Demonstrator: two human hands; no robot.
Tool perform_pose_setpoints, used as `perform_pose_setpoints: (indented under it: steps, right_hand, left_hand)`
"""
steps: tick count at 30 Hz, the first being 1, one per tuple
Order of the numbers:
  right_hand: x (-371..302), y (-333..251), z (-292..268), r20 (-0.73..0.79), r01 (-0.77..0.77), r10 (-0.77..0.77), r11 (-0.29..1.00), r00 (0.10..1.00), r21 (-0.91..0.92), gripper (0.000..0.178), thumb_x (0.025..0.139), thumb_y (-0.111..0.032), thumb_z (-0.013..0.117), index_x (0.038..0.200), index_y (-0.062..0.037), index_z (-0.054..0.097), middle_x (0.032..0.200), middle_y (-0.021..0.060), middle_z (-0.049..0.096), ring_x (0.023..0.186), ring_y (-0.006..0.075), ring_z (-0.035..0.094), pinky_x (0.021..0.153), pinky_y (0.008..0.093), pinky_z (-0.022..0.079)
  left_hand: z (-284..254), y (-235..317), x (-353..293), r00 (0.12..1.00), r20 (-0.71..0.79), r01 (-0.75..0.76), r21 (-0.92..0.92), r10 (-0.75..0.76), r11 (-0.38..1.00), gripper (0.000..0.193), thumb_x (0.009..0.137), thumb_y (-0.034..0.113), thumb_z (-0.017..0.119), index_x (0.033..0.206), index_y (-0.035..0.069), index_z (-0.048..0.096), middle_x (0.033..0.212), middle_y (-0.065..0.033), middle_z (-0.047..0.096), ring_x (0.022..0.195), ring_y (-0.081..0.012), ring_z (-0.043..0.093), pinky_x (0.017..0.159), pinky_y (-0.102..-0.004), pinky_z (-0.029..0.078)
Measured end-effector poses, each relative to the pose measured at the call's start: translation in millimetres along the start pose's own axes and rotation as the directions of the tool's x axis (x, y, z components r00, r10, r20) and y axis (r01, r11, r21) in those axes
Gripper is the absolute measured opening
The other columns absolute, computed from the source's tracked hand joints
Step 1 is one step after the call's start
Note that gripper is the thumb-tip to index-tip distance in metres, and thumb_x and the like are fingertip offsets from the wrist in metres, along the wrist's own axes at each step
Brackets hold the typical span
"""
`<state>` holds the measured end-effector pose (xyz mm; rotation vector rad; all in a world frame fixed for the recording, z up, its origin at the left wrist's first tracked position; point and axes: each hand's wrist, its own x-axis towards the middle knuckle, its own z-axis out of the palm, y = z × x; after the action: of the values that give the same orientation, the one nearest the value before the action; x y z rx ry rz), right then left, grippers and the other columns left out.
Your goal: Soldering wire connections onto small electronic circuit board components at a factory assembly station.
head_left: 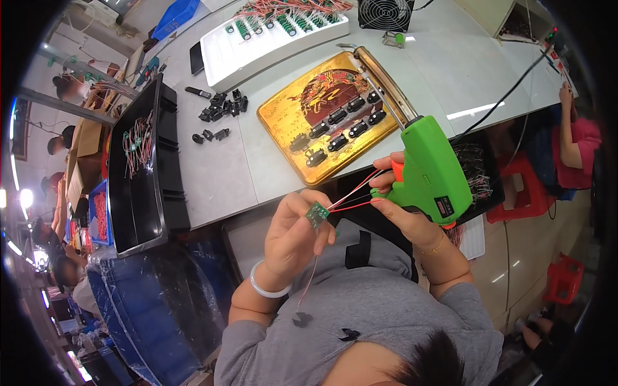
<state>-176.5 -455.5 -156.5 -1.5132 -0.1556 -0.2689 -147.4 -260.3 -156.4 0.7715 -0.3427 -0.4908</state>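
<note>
Your left hand (293, 235) has its fingertips pinched together on a small green circuit board (316, 215), holding it up in front of your chest, over the near edge of the table (219, 180). Thin red wires (353, 193) run from the board toward your right hand (412, 215), and another thin wire hangs down from the board past your wrist, where you wear a pale bangle (267, 287).

Your right hand is clamped around the grip of a green glue gun (428, 168), with a finger at the orange trigger; its metal nozzle points up and away from you, over the table. A black cable (508, 93) trails from the gun off to your right.

Just beyond the gun, a gold tray with a red pattern (322, 112) lies on the table with several small black parts (338, 125) on it. To its left, more loose black parts (222, 106) lie scattered. Farther off stands a white rack (257, 42) loaded with wired pieces, and a small fan (385, 13) near it. A black bin (138, 164) holding wired boards sits at the table's left edge. Another person's arm (570, 138) shows at the far right.
</note>
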Motion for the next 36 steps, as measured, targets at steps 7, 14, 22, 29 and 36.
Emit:
perform_pose_setpoints:
  steps: [7,14,22,29,36]
  right_hand:
    - [2,-1,3,-0.097,0.034,-0.048,0.990,0.994,-0.140,0.045,0.069,0.000,0.066,0.110,-0.0023,0.048,0.102,0.0065,0.052,0.087,0.0133,0.049,0.073,0.0253,0.043]
    - [3,10,1,-0.059,-0.060,0.047,0.969,0.997,-0.241,0.050,0.072,0.004,0.062,0.116,-0.0038,0.039,0.092,0.0068,0.051,0.079,0.0109,0.047,0.073,0.0242,0.041]
    - [-5,14,0,0.085,0.056,-0.037,0.971,0.996,-0.234,0.048,0.075,0.003,0.060,0.117,-0.0036,0.037,0.083,0.0053,0.050,0.076,0.0124,0.049,0.071,0.0246,0.042]
    - [-14,13,9,-0.060,-0.138,0.156,0.963,0.986,0.231,0.057,0.072,-0.010,0.068,0.118,-0.0049,0.035,0.093,0.0098,0.052,0.080,0.0141,0.050,0.072,0.0257,0.043]
    - [-6,9,12,-0.035,-0.172,0.220,0.842,0.975,0.511,0.061,0.067,-0.001,0.068,0.117,-0.0052,0.035,0.099,0.0123,0.052,0.082,0.0176,0.057,0.069,0.0260,0.048]
  left_hand:
    - [0,1,2,0.998,-0.004,0.067,-0.060,-0.067,0.996,0.014,0.087,0.018,0.047,0.086,0.006,0.040,0.099,-0.0119,0.043,0.047,-0.0104,0.044,0.056,-0.0288,0.044]
    - [-1,0,5,0.982,0.139,0.151,-0.156,-0.129,0.976,0.012,0.088,0.016,0.043,0.085,0.005,0.044,0.102,-0.0114,0.042,0.062,-0.0135,0.049,0.068,-0.0309,0.043]
    - [12,-14,14,0.974,0.175,-0.125,-0.106,0.142,0.986,0.015,0.085,0.023,0.051,0.080,0.010,0.046,0.090,-0.0125,0.053,0.092,-0.0251,0.046,0.090,-0.0388,0.030]
    - [14,-22,16,0.923,0.130,-0.382,0.203,0.362,0.901,0.003,0.088,0.006,0.043,0.089,0.004,0.041,0.080,-0.0140,0.054,0.071,-0.0190,0.051,0.068,-0.0329,0.045]
    - [1,-47,15,0.896,0.265,-0.439,0.653,0.356,0.617,0.011,0.084,0.004,0.049,0.093,0.002,0.042,0.079,-0.0139,0.055,0.070,-0.0199,0.052,0.062,-0.0277,0.043]
